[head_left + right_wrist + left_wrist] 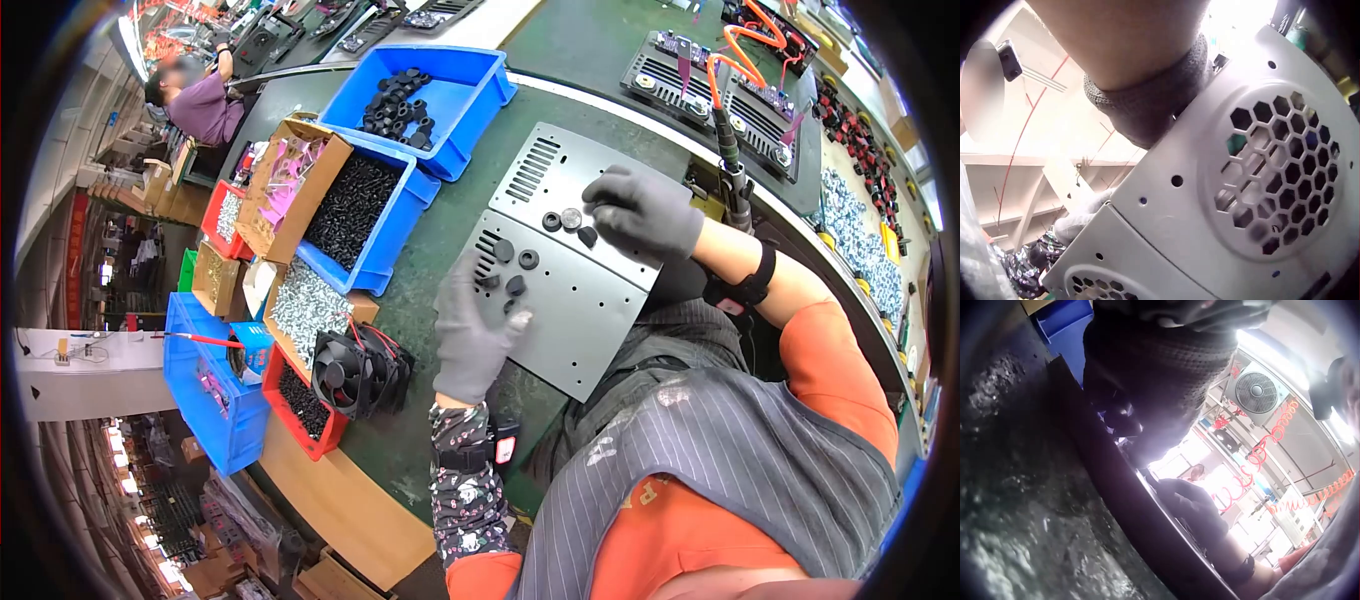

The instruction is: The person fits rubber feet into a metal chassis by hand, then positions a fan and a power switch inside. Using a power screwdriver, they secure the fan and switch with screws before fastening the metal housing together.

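Observation:
Two grey sheet-metal casings (560, 330) lie side by side, slotted at one end. Several small black rubber feet (529, 260) and plugs are scattered on top, some ring-shaped. My gloved left hand (472, 330) lies at the near-left edge of the casings, fingers extended and thumb spread beside the loose pieces. Over the far casing, my gloved right hand (642, 210) has loosely bent fingers. Its fingertips are right by a round grey disc (571, 219) and a black plug (587, 237). In the right wrist view the casing's honeycomb vent (1285, 169) shows, with the fingertips hidden.
Left of the casings stand blue bins (455, 160) of black parts, a box of silvery screws (312, 305), a red tray (300, 405) and black fans (360, 370). An electric screwdriver (733, 170) hangs beyond my right hand. Another person (205, 105) sits far left.

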Motion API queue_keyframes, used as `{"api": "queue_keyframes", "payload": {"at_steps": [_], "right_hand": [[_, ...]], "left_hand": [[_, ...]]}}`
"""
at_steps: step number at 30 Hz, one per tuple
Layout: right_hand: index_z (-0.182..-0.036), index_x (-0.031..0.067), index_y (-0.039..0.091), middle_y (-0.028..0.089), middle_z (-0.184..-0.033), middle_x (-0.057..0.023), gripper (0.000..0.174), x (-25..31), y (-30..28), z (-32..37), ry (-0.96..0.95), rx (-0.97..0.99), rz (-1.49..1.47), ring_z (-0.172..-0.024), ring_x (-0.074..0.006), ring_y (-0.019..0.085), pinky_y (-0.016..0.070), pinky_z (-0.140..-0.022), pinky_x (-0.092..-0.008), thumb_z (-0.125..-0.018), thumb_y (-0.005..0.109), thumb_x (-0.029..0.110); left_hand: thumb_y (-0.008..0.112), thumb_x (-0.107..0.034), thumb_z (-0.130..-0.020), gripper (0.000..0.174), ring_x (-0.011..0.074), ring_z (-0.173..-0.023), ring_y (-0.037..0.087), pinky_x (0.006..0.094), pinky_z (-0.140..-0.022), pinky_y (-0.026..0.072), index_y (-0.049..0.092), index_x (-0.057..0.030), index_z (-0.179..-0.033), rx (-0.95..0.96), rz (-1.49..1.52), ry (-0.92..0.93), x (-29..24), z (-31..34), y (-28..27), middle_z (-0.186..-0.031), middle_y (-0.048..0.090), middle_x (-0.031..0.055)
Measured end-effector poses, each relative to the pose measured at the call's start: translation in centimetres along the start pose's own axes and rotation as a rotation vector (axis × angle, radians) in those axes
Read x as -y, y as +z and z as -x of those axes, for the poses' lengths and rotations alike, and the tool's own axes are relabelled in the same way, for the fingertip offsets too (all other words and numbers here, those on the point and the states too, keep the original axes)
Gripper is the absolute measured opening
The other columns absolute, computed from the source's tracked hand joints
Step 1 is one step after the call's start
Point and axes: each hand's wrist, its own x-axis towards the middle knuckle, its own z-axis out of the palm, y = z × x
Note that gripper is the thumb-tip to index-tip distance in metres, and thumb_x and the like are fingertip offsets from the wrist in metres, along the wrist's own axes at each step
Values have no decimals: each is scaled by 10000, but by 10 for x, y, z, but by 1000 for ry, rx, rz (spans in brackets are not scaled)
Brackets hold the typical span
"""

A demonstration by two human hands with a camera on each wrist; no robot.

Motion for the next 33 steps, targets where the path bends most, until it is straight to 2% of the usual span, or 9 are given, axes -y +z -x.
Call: {"api": "queue_keyframes", "payload": {"at_steps": [4,7,10,14,20,24,26,28,33], "right_hand": [[-1018,12,624,613,-861,-65,226,-10,-12,-28,55,26,-153,-790,-133,596,489,-731,-271,-801,616,76],[-1019,19,632,607,-768,-26,238,2,-18,-71,219,193,-118,-629,-81,534,452,-575,-251,-803,588,109],[-990,19,667,671,-817,-74,314,16,-19,-129,191,124,-221,-673,-125,595,488,-630,-266,-713,629,159],[-1291,10,468,618,-1074,-112,519,43,-13,-170,28,-146,-374,-778,-124,574,511,-708,-263,-822,641,150],[-831,47,627,633,-740,-122,260,58,-20,-84,-128,188,214,-725,-258,617,482,-671,-383,-782,654,301],[-896,68,590,625,-767,-147,312,41,-14,-16,66,251,301,-776,-341,610,470,-687,-428,-767,675,340],[-937,70,566,616,-795,-142,302,18,-4,0,1,257,299,-732,-340,603,469,-638,-417,-772,664,303],[-952,77,567,622,-838,-137,280,15,-1,7,-28,259,225,-772,-344,601,469,-658,-417,-769,660,266],[-895,113,601,607,-825,-89,214,14,5,12,-230,-8,273,-770,-294,601,476,-671,-381,-744,668,249]], "left_hand": [[572,-109,-858,506,183,-1095,495,336,-968,401,403,-27,-1328,-181,861,-302,25,15,-2,-1248,469,94],[524,-74,-879,431,146,-1029,527,267,-863,433,440,-8,-1296,-232,993,-287,38,20,0,-1209,524,87],[508,-53,-879,373,141,-1001,544,257,-843,438,482,-12,-1248,-249,1046,-313,44,20,0,-1152,551,73],[491,-35,-879,340,140,-991,555,257,-847,439,501,-18,-1218,-233,1028,-349,45,21,-2,-1119,564,65],[497,-34,-872,328,109,-916,564,217,-737,436,521,-23,-1199,-254,986,-362,35,21,-4,-1088,582,46],[470,59,-811,439,130,-1001,512,271,-905,412,474,-8,-1245,-276,955,-301,-29,21,-31,-1139,521,74],[478,-9,-743,564,164,-1001,543,274,-826,440,432,-2,-1305,-265,947,-214,-73,16,-53,-1186,538,109],[612,-122,-682,778,200,-1050,521,290,-835,437,314,-10,-1391,-61,1191,-217,-108,11,-87,-1261,488,131],[613,-140,-697,709,202,-1018,538,297,-824,446,361,-18,-1349,368,1418,-150,-151,-6,-97,-1211,514,128]]}}
